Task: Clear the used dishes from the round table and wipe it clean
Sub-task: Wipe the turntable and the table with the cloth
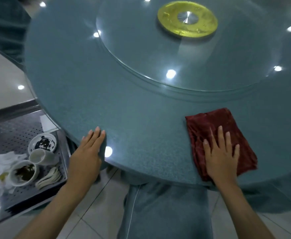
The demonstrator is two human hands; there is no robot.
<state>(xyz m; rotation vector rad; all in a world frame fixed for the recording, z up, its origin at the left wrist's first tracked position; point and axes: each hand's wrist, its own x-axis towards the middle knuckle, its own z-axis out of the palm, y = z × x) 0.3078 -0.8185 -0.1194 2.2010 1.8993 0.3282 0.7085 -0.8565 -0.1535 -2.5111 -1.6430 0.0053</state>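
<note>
Since the dishes are stacked on the tray at eight o'clock, off the desk, wiping is judged the step in hand; the cloth is pressed at four o'clock under the open right hand; the left hand, fingers straight, is rested at seven; a sweep toward twelve is likely called for next.

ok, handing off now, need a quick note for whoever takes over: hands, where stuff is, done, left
Left hand: flat on the round table at its near edge, holding nothing.
Right hand: pressing flat on the red cloth near the table's near edge.
Dishes: plate, cup, bowl and spoons sit on the perforated metal tray at left, beside white tissues.
Done: no dishes on the visible tabletop.
Left: wiping; how much is already wiped cannot be told.
</note>
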